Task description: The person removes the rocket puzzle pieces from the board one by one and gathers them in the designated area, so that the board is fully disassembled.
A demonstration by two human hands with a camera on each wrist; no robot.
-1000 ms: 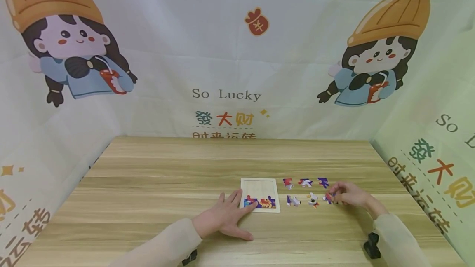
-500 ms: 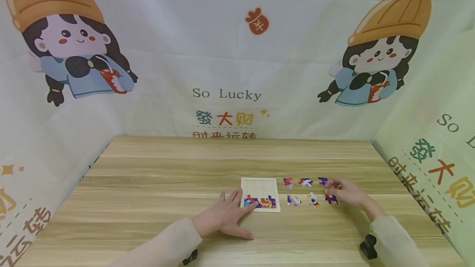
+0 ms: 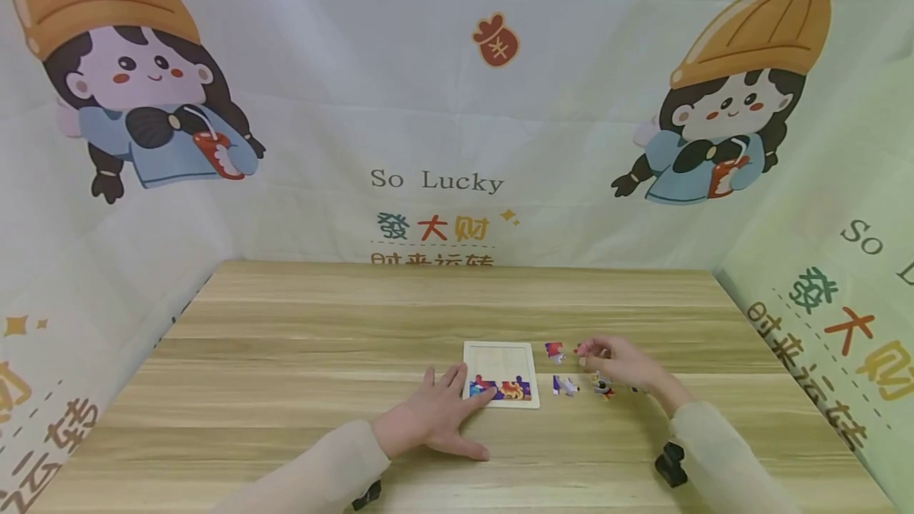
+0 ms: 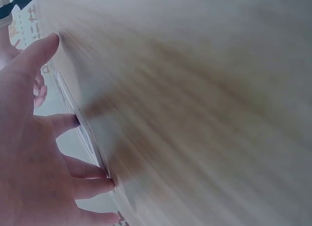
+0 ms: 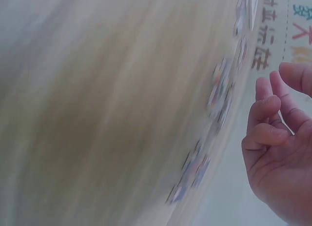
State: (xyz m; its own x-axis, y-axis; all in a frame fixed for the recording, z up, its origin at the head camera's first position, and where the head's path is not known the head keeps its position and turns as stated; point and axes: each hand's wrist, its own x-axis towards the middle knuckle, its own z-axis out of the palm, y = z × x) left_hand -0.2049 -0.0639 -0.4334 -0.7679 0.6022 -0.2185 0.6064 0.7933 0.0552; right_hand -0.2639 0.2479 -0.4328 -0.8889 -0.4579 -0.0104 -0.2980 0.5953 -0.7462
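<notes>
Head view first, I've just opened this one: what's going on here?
A person is working on a small jigsaw puzzle. The left hand rests spread at the left side of the shallow puzzle tray, where joined pieces fill the near part and the rest is bare. The right hand is over the loose pieces on the table, to the right of the tray, and partly hides them. No piece can be seen in its fingers.
</notes>
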